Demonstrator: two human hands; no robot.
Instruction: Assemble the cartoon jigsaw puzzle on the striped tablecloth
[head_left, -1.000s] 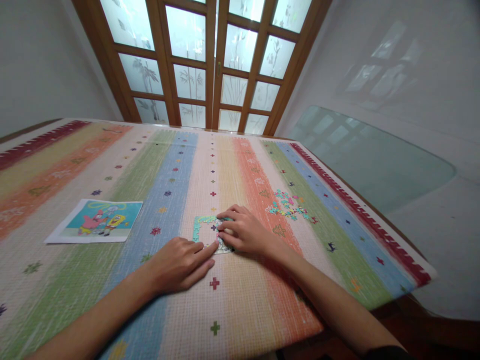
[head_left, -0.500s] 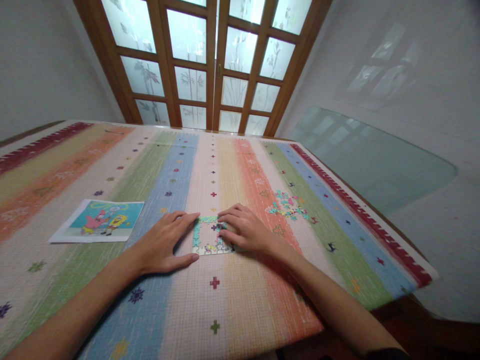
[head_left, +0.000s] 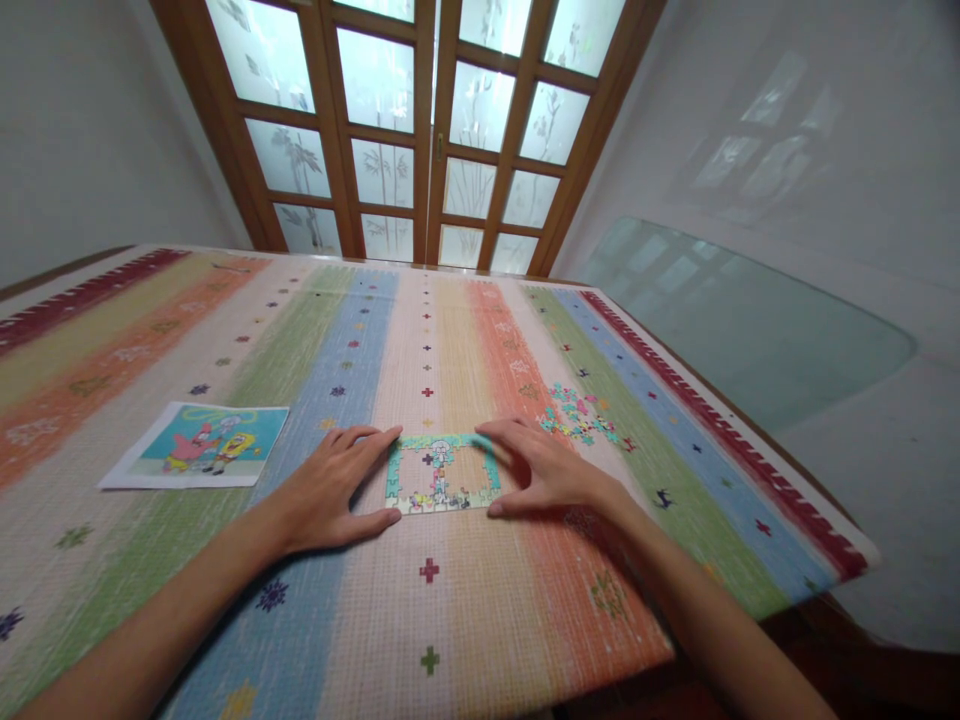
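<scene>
A partly joined jigsaw puzzle (head_left: pixel 391 485) lies flat before me, its border around a central column of pieces. Tablecloth shows through gaps on both sides of that column. My left hand (head_left: pixel 334 490) rests at the left edge, fingers at the upper corner and thumb at the lower one, spread apart. At the opposite edge, my right hand (head_left: pixel 551 468) has its fingertips by the upper right corner and its thumb by the lower right one. A gap shows between its thumb and fingers. Neither hand has a loose piece visible in it.
Loose puzzle pieces (head_left: pixel 577 412) lie in a scattered pile beyond my right hand. To the left is a printed picture (head_left: pixel 214 445) of cartoon figures. A striped tablecloth (head_left: pixel 390 630) covers the table. Glass-paned wooden doors (head_left: pixel 427 130) stand behind.
My right hand has moved right, from over the puzzle's middle to its right edge, and its fingers have spread. The central column and right part now show. My left hand stays put.
</scene>
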